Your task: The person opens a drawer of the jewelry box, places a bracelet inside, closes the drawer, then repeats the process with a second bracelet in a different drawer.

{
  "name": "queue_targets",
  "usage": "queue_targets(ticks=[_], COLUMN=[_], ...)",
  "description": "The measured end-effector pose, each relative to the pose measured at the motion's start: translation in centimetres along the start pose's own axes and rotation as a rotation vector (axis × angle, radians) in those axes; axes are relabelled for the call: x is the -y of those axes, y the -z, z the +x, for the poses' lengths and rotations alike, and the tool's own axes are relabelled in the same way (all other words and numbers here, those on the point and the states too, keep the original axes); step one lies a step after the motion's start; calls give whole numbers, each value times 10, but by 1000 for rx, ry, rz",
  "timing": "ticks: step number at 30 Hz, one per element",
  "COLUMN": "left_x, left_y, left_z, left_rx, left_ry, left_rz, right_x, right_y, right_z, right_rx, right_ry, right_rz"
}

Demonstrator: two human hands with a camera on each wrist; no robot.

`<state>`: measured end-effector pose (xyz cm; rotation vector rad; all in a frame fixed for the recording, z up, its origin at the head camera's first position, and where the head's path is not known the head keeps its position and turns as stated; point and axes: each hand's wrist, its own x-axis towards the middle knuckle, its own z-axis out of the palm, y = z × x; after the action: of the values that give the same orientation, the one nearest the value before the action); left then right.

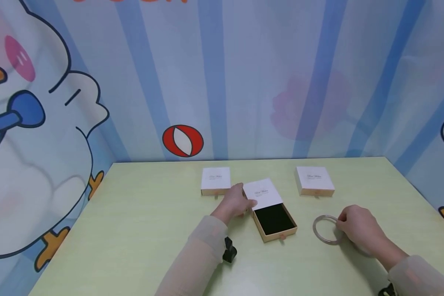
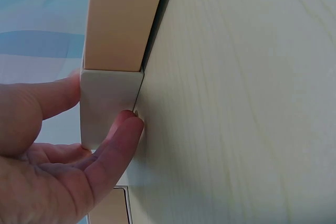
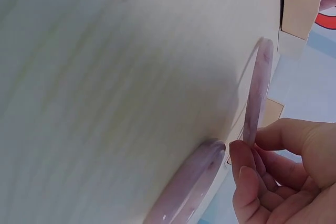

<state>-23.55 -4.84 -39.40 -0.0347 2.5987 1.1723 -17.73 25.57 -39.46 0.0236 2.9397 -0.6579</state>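
Observation:
My left hand (image 1: 234,201) grips the white sleeve (image 1: 262,193) of a small drawer-style jewelry box near the middle of the table. Its tan drawer (image 1: 268,237) is slid out toward me, showing a dark lining. In the left wrist view, the thumb and fingers lie against the sleeve (image 2: 107,98), beside the tan drawer side (image 2: 121,24). To the right of the box, my right hand (image 1: 362,228) pinches a pale lilac bangle (image 3: 258,87) by its edge, tilted over the table. A second bangle (image 3: 191,187) lies on the table, mostly hidden behind the right hand in the head view.
Two closed white-topped boxes stand farther back, one box (image 1: 215,179) at left and another box (image 1: 315,181) at right. The pale green table (image 1: 133,230) ends at a striped blue cloth backdrop (image 1: 240,82) with cartoon prints.

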Motion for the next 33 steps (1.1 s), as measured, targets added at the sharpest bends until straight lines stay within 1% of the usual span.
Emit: queue_targets(ticks=[3,10,21,33], left_x=[1,4,0,2], left_y=[-1,-4,-2,-3], left_z=[-1,4,3,5], left_rx=[2,-3,7,17], left_ry=[-1,3,23,32], left_rz=[-12,-20,-32,-42], right_x=[0,0,0,4], right_y=[0,2,3,6], right_z=[-1,-1,-2,-4], right_rx=[0,-8,-4,-5], right_ry=[4,27,43,60], right_rz=[-5,-22,-9,-19])
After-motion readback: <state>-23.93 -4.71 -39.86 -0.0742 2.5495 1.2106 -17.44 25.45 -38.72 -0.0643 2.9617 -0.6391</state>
